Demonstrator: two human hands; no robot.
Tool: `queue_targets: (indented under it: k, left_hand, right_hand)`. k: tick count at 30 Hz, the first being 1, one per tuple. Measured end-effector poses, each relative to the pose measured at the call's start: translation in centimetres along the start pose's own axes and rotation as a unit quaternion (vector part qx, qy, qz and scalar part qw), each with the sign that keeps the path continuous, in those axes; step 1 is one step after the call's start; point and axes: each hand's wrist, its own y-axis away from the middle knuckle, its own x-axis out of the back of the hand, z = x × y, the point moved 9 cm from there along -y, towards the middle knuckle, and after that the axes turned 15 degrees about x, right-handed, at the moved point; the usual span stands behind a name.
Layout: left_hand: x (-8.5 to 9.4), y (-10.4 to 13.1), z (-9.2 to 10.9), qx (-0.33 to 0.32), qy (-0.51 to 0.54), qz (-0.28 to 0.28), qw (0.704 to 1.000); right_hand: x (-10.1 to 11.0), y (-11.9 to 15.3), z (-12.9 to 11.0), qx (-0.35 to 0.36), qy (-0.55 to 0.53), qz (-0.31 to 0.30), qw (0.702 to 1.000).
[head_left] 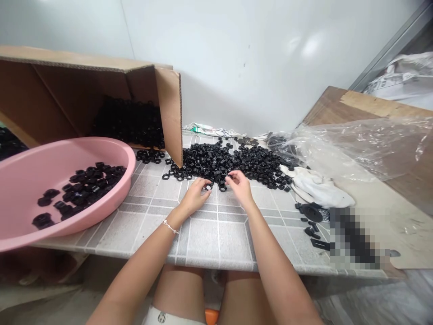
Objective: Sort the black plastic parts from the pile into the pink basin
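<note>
My left hand (195, 196) is at the near edge of a heap of small black ring-shaped nuts (209, 160). Its thumb and fingers are closed around a black ring nut (209, 187) with a pale spot in its middle. Close by on the right, my right hand (240, 187) pinches a small black piece (229, 176), probably a ring nut, partly hidden by the fingers. One loose black ring nut (222, 188) lies on the tablecloth between the hands.
At left stands a pink basin (130, 180) holding black parts. Behind it, a cardboard box (171, 113) lies on its side with more nuts inside. A white cloth (318, 187), clear plastic sheeting (358, 144) and black pieces (313, 212) are at right. A checked tablecloth (203, 234) covers the table.
</note>
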Motion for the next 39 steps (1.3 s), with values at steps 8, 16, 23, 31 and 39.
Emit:
queue_targets:
  k: [8,16,23,31,39]
  left_hand:
    - [-1.2,0.1,-0.3,-0.012,0.004,-0.029,0.999]
    - [-1.9,0.2,-0.2,-0.029,0.011,-0.071,0.997]
    - [-2.0,0.0,-0.2,-0.008,0.080,-0.080,0.994]
    - [-2.3,-0.2,-1.2,0.029,0.162,-0.081,0.983]
    - [-2.9,-0.3,-1.5,0.081,0.207,-0.095,0.970]
  right_hand:
    - [-3.8,4.2,-2.5,0.043,0.002,-0.084,0.996]
    - [-4.4,4.4,-1.1,-0.038,-0.137,-0.092,0.985]
    - [-3.7,4.3,-1.0,-0.088,-0.195,-0.048,0.976]
    - [-3.4,4.4,-0.7,-0.085,-0.150,-0.033,0.984]
    - [-2.8,4.4,-0.7,-0.059,-0.072,-0.025,0.995]
